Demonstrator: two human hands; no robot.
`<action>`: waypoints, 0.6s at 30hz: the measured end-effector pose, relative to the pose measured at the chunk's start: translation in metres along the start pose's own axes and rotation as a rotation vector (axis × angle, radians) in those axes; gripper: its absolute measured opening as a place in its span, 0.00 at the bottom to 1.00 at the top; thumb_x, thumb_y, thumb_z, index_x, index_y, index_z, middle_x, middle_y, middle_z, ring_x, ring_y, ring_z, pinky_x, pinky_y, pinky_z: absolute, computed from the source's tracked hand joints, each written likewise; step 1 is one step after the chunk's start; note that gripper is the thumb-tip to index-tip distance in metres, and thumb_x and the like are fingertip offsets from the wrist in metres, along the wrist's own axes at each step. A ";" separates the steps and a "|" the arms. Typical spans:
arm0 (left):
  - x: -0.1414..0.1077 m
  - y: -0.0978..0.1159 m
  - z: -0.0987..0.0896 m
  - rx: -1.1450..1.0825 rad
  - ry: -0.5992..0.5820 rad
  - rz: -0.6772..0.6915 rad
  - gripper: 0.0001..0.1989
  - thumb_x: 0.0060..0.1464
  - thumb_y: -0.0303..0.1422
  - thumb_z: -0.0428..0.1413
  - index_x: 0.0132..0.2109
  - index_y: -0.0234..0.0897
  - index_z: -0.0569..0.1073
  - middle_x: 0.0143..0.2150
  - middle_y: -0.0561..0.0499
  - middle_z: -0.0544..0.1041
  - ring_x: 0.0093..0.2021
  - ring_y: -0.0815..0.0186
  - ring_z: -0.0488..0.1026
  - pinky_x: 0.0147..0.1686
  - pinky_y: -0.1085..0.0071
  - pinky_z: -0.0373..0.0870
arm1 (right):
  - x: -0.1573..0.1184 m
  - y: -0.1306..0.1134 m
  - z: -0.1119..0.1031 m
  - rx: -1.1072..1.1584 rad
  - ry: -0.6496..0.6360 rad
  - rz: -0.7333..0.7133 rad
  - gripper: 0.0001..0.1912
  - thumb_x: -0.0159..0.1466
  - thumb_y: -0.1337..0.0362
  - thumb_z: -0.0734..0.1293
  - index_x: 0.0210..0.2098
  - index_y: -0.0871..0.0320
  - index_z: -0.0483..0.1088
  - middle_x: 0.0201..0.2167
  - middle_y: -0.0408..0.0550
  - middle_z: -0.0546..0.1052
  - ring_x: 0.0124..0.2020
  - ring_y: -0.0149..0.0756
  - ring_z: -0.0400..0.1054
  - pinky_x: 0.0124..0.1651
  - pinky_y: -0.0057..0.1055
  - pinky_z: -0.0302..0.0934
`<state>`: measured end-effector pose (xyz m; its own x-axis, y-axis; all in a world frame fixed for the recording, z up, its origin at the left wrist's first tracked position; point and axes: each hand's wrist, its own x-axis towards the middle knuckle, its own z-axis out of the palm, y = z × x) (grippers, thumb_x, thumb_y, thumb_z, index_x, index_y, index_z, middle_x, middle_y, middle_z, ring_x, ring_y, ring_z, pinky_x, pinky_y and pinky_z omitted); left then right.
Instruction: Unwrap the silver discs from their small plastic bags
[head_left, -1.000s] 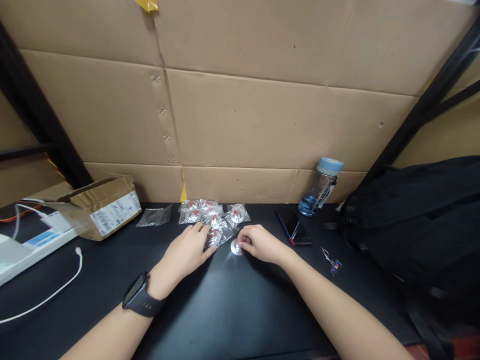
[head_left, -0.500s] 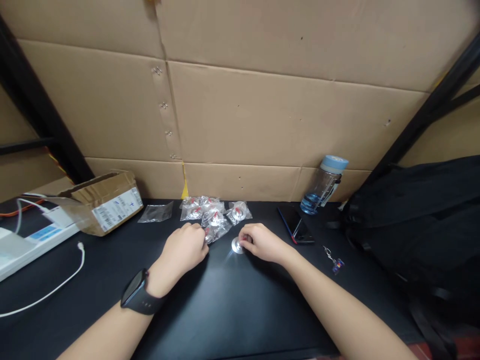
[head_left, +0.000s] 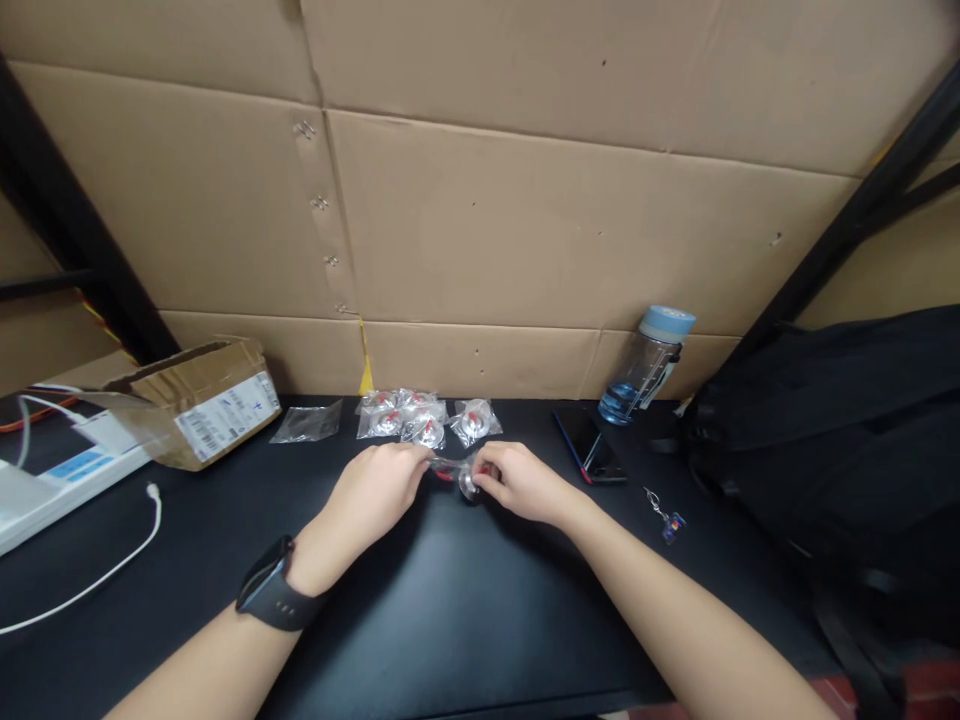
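Between our two hands a small clear packet (head_left: 448, 468) with a red-and-silver part inside is pinched at its left end by our left hand (head_left: 373, 497), fingers closed on the plastic. Our right hand (head_left: 523, 483) curls narrow around a small shiny metal disc (head_left: 469, 485), which touches the packet's right end, just above the black table (head_left: 465, 610). Just beyond our fingertips lies a cluster of more packets (head_left: 420, 418), and farther left of our left hand an empty clear bag (head_left: 306, 424) and a cardboard box (head_left: 196, 400). Near our right hand, off to its right, rest a phone (head_left: 590, 446), a keychain (head_left: 664, 517) and, behind them, a water bottle (head_left: 643, 365). A black watch (head_left: 271, 596) sits on our left wrist.
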<state>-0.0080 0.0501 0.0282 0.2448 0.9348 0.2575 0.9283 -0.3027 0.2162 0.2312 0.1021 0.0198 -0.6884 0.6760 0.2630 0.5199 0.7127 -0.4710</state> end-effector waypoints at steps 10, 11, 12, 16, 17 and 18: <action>0.007 -0.003 0.021 -0.209 0.168 0.068 0.14 0.69 0.33 0.51 0.50 0.42 0.81 0.50 0.49 0.84 0.49 0.56 0.81 0.50 0.65 0.74 | 0.001 -0.001 -0.007 0.042 0.026 0.005 0.07 0.65 0.75 0.66 0.34 0.59 0.72 0.31 0.45 0.77 0.31 0.32 0.70 0.37 0.25 0.59; 0.007 -0.003 0.021 -0.224 0.187 0.068 0.14 0.69 0.33 0.51 0.50 0.41 0.81 0.50 0.49 0.84 0.49 0.56 0.81 0.50 0.65 0.74 | 0.001 -0.002 -0.008 0.048 0.031 0.007 0.07 0.65 0.74 0.67 0.34 0.58 0.72 0.31 0.45 0.78 0.32 0.32 0.70 0.38 0.25 0.60; 0.007 -0.002 0.020 -0.238 0.203 0.062 0.14 0.69 0.34 0.51 0.51 0.41 0.81 0.49 0.49 0.84 0.48 0.56 0.81 0.50 0.65 0.74 | 0.001 -0.002 -0.009 0.054 0.033 0.009 0.06 0.66 0.74 0.67 0.34 0.58 0.73 0.32 0.45 0.78 0.32 0.32 0.70 0.38 0.26 0.60; 0.008 0.000 0.013 -0.239 0.211 -0.004 0.15 0.68 0.35 0.50 0.50 0.41 0.81 0.46 0.50 0.85 0.42 0.57 0.82 0.45 0.66 0.74 | 0.001 -0.003 -0.011 0.063 0.029 0.022 0.07 0.66 0.74 0.67 0.33 0.58 0.74 0.31 0.45 0.78 0.31 0.32 0.70 0.38 0.26 0.60; 0.008 0.000 0.011 -0.228 0.200 -0.024 0.15 0.68 0.36 0.50 0.49 0.41 0.81 0.44 0.49 0.85 0.40 0.56 0.82 0.43 0.66 0.74 | 0.001 -0.004 -0.011 0.062 0.029 0.024 0.07 0.66 0.74 0.67 0.33 0.58 0.74 0.31 0.45 0.78 0.31 0.32 0.70 0.38 0.26 0.60; 0.008 -0.001 0.009 -0.217 0.187 -0.041 0.15 0.68 0.36 0.50 0.48 0.40 0.81 0.42 0.49 0.85 0.39 0.56 0.82 0.41 0.66 0.74 | 0.001 -0.004 -0.011 0.060 0.030 0.027 0.07 0.65 0.74 0.67 0.33 0.58 0.74 0.31 0.45 0.78 0.31 0.32 0.70 0.38 0.26 0.60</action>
<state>-0.0040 0.0596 0.0220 0.1340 0.9024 0.4095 0.8497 -0.3173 0.4212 0.2343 0.1021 0.0314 -0.6586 0.7005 0.2748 0.5061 0.6826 -0.5271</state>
